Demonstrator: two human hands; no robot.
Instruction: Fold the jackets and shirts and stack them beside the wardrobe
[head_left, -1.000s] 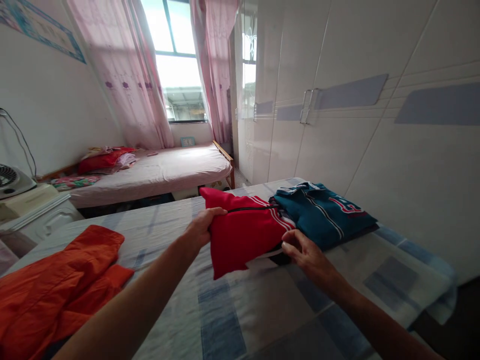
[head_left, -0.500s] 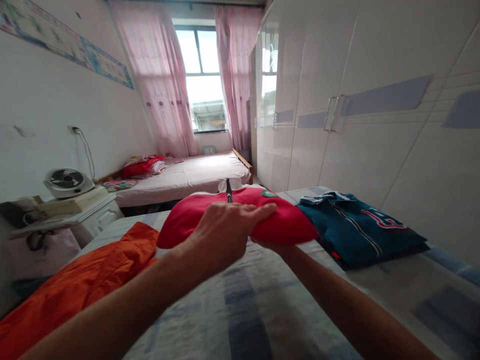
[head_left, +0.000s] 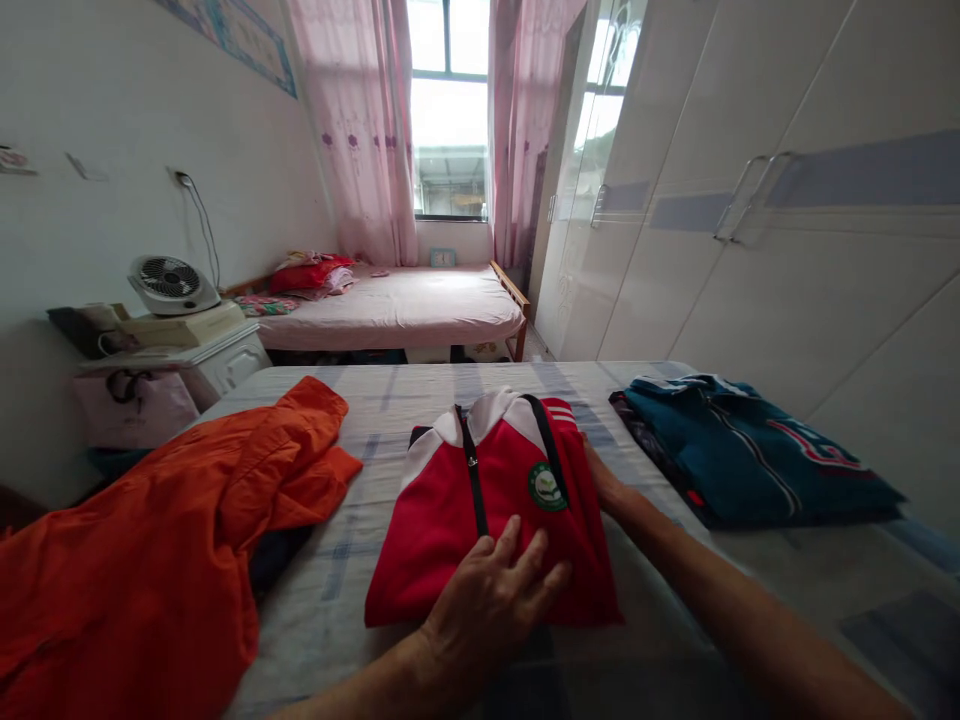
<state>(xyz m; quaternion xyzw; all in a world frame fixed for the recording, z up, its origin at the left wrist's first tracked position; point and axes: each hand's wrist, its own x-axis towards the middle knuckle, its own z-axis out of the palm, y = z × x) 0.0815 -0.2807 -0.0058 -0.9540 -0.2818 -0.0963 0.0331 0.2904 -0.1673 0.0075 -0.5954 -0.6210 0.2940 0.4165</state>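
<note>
A folded red and white zip jacket (head_left: pixel 442 510) with a green round badge lies front up on the bed. My left hand (head_left: pixel 495 605) rests on its lower front, fingers spread over the red cloth. At the jacket's right edge is my right hand (head_left: pixel 600 478); its fingers are hidden behind the cloth, so their grip does not show. To the left lies a loose, crumpled orange garment (head_left: pixel 187 520). Over on the right, a folded teal zip jacket (head_left: pixel 750 450) with a letter patch sits on top of darker cloth.
Beneath the clothes is a checked bedsheet (head_left: pixel 360 400). A second bed (head_left: pixel 420 300) stands by the window. White wardrobes (head_left: pixel 750 290) line the right side. On the left, a small fan (head_left: pixel 172 283) tops a bedside cabinet (head_left: pixel 225 360), with a pink bag (head_left: pixel 135 408) beside it.
The red jacket has come down from a raised, tilted position and now lies flat. My left hand has moved down its front, and my right hand from underneath to the side. The view has tilted down.
</note>
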